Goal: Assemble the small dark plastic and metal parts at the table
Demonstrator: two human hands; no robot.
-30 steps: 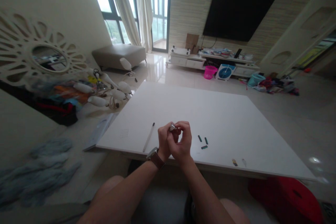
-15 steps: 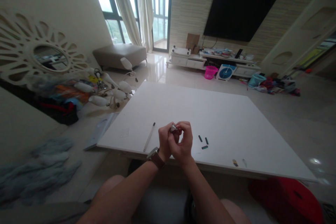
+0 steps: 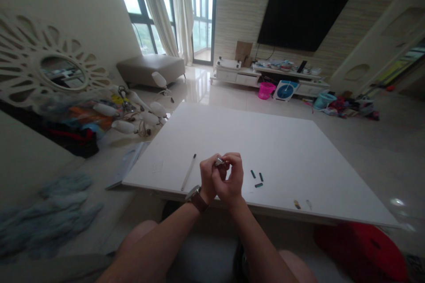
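Both hands are together above the near edge of the white table. My left hand, with a brown-strapped watch on its wrist, is closed around a small silvery metal object. Fingers of my right hand are bent in against the same object and touch it from the right. Most of the object is hidden in the fingers, so its kind cannot be made out. To the right lie three small dark green sticks. A slim white pen-like stick with a dark tip rests on the left.
Near the table's front right edge are a small yellow-and-dark piece and a small clear piece. A red seat or cushion stands below that corner. A lamp with several white shades is beyond the left edge.
The hands stay almost in place on the silvery object. The view has shifted very slightly; nothing on the table has visibly moved.
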